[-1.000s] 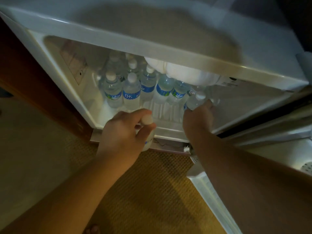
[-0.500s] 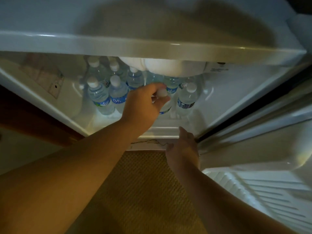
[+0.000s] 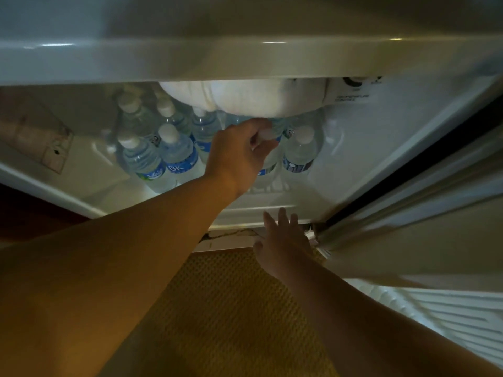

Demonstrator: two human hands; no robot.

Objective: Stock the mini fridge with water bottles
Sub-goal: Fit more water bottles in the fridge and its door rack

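Note:
The white mini fridge (image 3: 351, 170) stands open, with several clear water bottles with blue labels upright on its floor. My left hand (image 3: 239, 153) reaches inside and grips the white cap of a water bottle (image 3: 268, 165) that stands in the front row, between an OK-labelled bottle (image 3: 177, 153) and a bottle at the right (image 3: 299, 151). My right hand (image 3: 283, 246) hovers outside, just below the fridge's front lip, fingers spread and holding nothing.
A frosted white freezer box (image 3: 245, 96) hangs low over the back bottles. The open fridge door (image 3: 435, 262) lies at the right, its ribbed inner shelf below. Woven tan carpet (image 3: 231, 308) covers the floor in front. Dark wood cabinet at the left.
My left hand carried its bottle from outside the fridge onto the floor of the front row. My right hand let go of the right-hand bottle and drew back out below the lip.

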